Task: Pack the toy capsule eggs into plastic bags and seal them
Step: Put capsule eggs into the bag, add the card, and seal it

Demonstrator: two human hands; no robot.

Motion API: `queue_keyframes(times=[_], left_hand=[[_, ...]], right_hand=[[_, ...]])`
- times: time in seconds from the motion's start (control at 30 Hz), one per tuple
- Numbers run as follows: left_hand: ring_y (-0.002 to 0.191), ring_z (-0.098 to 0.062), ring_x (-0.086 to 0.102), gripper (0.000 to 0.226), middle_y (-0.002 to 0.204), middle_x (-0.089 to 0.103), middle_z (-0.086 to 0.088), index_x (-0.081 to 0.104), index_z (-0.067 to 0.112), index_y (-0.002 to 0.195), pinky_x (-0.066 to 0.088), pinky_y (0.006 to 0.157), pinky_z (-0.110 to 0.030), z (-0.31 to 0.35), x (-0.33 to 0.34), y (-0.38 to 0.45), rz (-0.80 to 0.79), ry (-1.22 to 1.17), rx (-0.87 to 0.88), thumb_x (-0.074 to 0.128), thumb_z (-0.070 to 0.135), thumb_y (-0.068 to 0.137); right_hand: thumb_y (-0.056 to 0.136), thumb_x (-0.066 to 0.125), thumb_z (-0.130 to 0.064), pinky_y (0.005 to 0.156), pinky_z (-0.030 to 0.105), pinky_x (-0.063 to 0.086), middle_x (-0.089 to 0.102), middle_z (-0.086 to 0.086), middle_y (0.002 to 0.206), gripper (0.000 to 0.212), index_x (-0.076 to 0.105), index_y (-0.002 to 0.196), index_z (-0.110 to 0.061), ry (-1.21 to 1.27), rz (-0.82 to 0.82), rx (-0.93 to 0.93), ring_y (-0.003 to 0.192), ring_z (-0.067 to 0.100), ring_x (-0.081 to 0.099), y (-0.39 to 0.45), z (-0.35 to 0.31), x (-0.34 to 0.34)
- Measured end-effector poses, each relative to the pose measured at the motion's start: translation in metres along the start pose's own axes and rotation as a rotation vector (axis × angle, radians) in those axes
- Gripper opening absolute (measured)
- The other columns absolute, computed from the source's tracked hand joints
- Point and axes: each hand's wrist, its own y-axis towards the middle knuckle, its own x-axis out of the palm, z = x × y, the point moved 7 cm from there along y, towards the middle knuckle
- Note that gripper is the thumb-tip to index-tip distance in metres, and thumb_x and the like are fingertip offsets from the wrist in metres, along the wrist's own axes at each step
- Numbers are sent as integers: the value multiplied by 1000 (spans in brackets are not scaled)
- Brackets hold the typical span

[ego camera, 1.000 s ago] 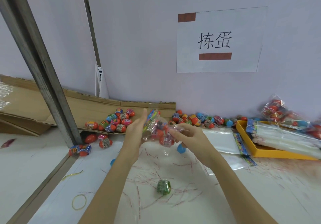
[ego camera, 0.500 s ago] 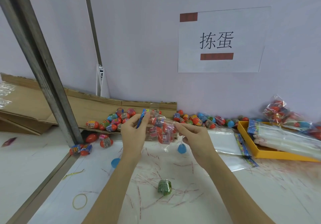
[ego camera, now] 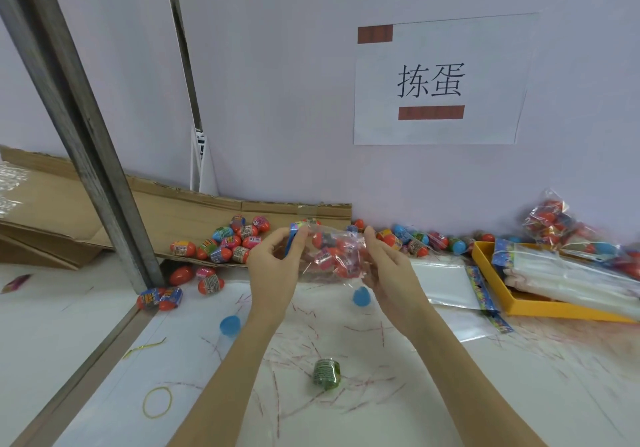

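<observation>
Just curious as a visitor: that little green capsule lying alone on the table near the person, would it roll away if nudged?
Probably: the green capsule looks rounded and lies on its side on the smooth white table. It likely feels light, and its glossy wrap may be slippery.

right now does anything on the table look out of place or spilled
Yes. A green capsule egg lies alone near the front, away from the egg pile on the cardboard. Thin red strips litter the table, and a yellow rubber band lies loose.
</observation>
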Motion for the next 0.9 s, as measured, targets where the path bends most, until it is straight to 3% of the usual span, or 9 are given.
queue_keyframes(times=[0.07,0.13,0.27,0.43,0.53,0.6,0.67,0.8,0.9], left_hand=[[79,-30,72,18,78,73,1,77,25,91,62,79,-55,1,-8,2,70,19,2,67,35,102],[78,-28,70,23,76,73,2,75,21,90,61,80,-54,3,-14,2,118,36,9,65,37,102],[65,-35,60,27,65,61,-2,69,19,83,57,66,-55,6,-15,1,143,79,35,62,35,104],[55,-30,32,36,56,35,-5,63,14,75,36,51,-45,3,-18,9,133,46,37,65,36,103],[50,-20,41,31,58,44,-10,68,20,78,41,46,-33,-4,-16,9,63,-57,-42,64,37,103],[66,-18,59,26,71,59,-7,72,18,84,54,63,-30,-15,-11,9,5,-111,-157,62,30,105],[93,-33,72,24,92,73,-12,73,7,96,58,83,-41,-25,-4,10,-57,-203,-328,58,24,105],[94,-29,78,51,105,80,-10,73,10,116,63,75,-34,-27,23,-2,-359,-278,-485,63,55,95],[96,-32,77,35,107,79,-17,79,7,110,63,77,-32,-25,29,-10,-440,-282,-417,77,35,89]], right_hand=[[87,66,-70,59,24,34,51,3,71,60,67,88,-10,-118,-156,54,63,13,34,-1,5,4],[91,68,-61,60,21,43,74,2,82,53,72,105,-9,-283,-261,61,63,11,43,-4,8,9],[100,66,-34,66,18,52,79,10,89,26,76,101,-11,-352,-257,9,64,10,54,-5,5,9],[97,68,-30,68,18,53,75,12,85,21,78,96,-12,-255,-300,44,70,13,59,-8,-4,6],[100,66,-23,61,17,48,70,11,78,20,73,93,-6,-245,-287,0,66,13,55,-11,-12,7],[103,59,-13,53,18,39,64,10,72,23,70,83,-10,-216,-234,-59,60,12,47,-10,-17,5],[103,53,-7,53,19,35,59,7,68,36,66,72,-19,-198,-177,-109,58,13,44,-9,-22,1],[94,56,-12,53,20,31,47,4,66,31,61,65,-22,-204,-215,-176,58,11,38,-13,-28,6],[98,54,-5,51,15,33,48,-1,62,36,63,66,-20,-272,-185,-244,54,7,39,-12,-30,7]])
